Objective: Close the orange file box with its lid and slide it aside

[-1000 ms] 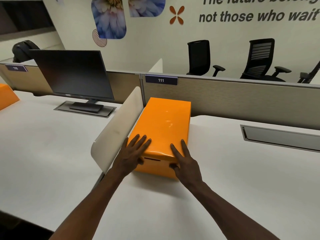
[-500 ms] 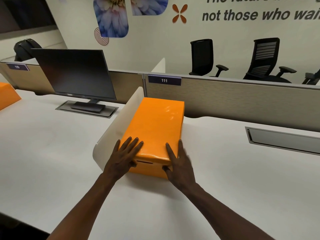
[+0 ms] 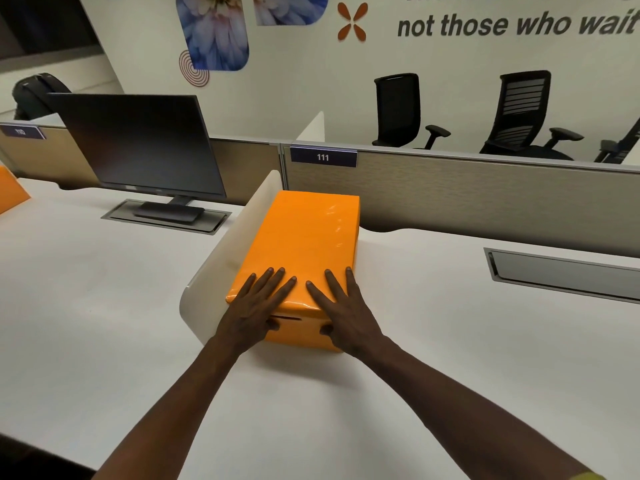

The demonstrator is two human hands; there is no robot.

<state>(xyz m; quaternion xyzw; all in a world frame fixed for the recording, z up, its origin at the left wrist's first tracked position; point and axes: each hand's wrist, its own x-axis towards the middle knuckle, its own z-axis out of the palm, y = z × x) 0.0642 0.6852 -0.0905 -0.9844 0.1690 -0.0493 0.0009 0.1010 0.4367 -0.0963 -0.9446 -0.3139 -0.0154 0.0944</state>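
The orange file box (image 3: pixel 304 244) lies on the white desk with its glossy orange lid seated flat on top. Its left side rests against the curved white divider (image 3: pixel 225 258). My left hand (image 3: pixel 256 306) lies flat on the lid's near left corner, thumb on the front face beside the slot handle. My right hand (image 3: pixel 343 310) presses the near right corner in the same way, fingers spread on the lid, thumb on the front face. Both hands grip the near end of the box.
A dark monitor (image 3: pixel 145 147) stands on the desk to the left behind the divider. A grey cable hatch (image 3: pixel 561 275) is set into the desk at right. The partition with label 111 (image 3: pixel 323 156) runs behind the box. Another orange item (image 3: pixel 10 192) lies at far left.
The box has slid left until it touches the white divider. Both hands stayed on its near end and drew closer together on the lid.
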